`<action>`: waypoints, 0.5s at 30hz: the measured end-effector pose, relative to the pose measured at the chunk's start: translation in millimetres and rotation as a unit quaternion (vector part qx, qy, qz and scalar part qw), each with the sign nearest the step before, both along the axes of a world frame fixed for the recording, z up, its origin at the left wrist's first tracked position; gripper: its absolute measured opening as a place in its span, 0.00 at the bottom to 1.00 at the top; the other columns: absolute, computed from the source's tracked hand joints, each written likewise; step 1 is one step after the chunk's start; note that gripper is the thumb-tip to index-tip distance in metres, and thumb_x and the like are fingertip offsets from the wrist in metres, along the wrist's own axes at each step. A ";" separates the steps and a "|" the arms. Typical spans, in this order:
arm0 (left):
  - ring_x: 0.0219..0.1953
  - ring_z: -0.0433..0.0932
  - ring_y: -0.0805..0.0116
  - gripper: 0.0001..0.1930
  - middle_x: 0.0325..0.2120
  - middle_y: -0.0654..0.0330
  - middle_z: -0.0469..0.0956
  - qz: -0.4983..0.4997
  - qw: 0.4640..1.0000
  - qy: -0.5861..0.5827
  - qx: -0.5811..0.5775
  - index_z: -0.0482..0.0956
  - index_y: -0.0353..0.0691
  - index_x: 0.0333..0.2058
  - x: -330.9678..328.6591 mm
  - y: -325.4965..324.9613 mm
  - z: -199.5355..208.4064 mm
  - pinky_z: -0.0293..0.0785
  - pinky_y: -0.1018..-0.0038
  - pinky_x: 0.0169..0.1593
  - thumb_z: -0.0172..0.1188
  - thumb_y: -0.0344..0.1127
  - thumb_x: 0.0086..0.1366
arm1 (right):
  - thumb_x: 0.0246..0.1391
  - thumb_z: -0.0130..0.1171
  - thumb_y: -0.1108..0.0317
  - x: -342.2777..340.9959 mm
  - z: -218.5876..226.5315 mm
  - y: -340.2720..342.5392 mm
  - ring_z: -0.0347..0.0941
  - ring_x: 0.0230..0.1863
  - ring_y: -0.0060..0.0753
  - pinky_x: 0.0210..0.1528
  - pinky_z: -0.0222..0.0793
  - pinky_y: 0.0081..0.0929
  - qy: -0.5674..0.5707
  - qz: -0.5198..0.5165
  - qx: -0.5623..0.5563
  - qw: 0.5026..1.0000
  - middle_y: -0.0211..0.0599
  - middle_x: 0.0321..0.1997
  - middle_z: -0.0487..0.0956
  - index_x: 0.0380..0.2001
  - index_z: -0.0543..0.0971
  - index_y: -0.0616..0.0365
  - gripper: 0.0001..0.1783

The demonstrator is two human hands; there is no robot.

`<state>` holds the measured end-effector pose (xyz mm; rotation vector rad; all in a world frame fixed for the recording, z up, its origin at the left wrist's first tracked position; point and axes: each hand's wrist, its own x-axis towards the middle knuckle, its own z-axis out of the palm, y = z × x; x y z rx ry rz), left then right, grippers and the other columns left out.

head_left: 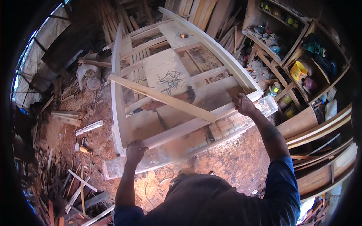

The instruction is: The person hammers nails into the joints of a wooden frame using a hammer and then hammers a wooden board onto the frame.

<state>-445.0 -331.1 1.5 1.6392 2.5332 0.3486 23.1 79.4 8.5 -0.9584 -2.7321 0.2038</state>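
A large wooden frame [181,129] with long side rails and several crosspieces lies in front of me. My left hand [135,152] is closed around its near left corner. My right hand [245,105] grips the near rail close to the right corner. A loose wooden strip [162,98] lies slantwise from the left side rail to the near rail. Beneath and beside it is a hammer [188,95] with a dark head and reddish handle, partly hidden. A heap of nails [171,80] rests on a pale board [160,64] inside the frame. Farther off sits an orange-and-black tape measure [184,36].
A thick, worn beam [113,168] runs under the frame's near end. Shelves [286,56] on the right hold a yellow bucket [298,71], cans and rags. Scrap wood [83,188] piles up at lower left. Long boards [320,128] are stacked at right. A cable [148,188] lies on the floor.
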 end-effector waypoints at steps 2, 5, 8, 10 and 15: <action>0.48 0.77 0.43 0.25 0.41 0.48 0.81 0.000 1.000 0.000 0.002 0.78 0.40 0.48 3.9 -12.9 3.2 0.72 0.50 0.53 0.75 0.40 0.52 | 0.45 0.65 0.70 4.0 -0.6 -8.9 0.69 0.52 0.60 0.55 0.67 0.53 0.046 0.032 0.037 0.998 0.51 0.46 0.73 0.45 0.75 0.54 0.21; 0.46 0.78 0.45 0.24 0.38 0.49 0.81 -0.003 0.999 -0.002 0.037 0.79 0.39 0.45 15.1 -45.9 10.2 0.73 0.51 0.51 0.76 0.38 0.50 | 0.41 0.69 0.70 11.4 7.7 -45.4 0.70 0.52 0.57 0.56 0.67 0.51 0.035 0.035 0.030 0.998 0.46 0.45 0.74 0.43 0.76 0.54 0.22; 0.44 0.79 0.44 0.22 0.37 0.49 0.81 -0.001 0.997 -0.007 0.071 0.80 0.39 0.41 42.8 -75.6 12.4 0.73 0.51 0.48 0.77 0.37 0.48 | 0.41 0.70 0.70 34.4 16.3 -81.1 0.70 0.51 0.56 0.57 0.67 0.50 0.024 0.026 -0.009 0.999 0.45 0.43 0.74 0.43 0.77 0.53 0.22; 0.43 0.79 0.44 0.22 0.36 0.49 0.81 -0.002 0.997 -0.003 0.076 0.81 0.38 0.39 60.3 -88.9 6.7 0.74 0.52 0.47 0.78 0.37 0.46 | 0.41 0.69 0.70 55.7 20.8 -91.8 0.71 0.53 0.55 0.59 0.67 0.49 0.015 0.027 -0.030 0.999 0.46 0.44 0.75 0.44 0.78 0.54 0.23; 0.43 0.79 0.44 0.23 0.37 0.49 0.81 0.021 0.998 -0.016 0.061 0.81 0.38 0.40 78.0 -101.4 13.6 0.73 0.52 0.48 0.79 0.37 0.45 | 0.53 0.66 0.61 25.9 59.1 -145.3 0.68 0.63 0.55 0.69 0.60 0.48 0.095 0.057 -0.086 0.990 0.54 0.55 0.76 0.53 0.76 0.63 0.26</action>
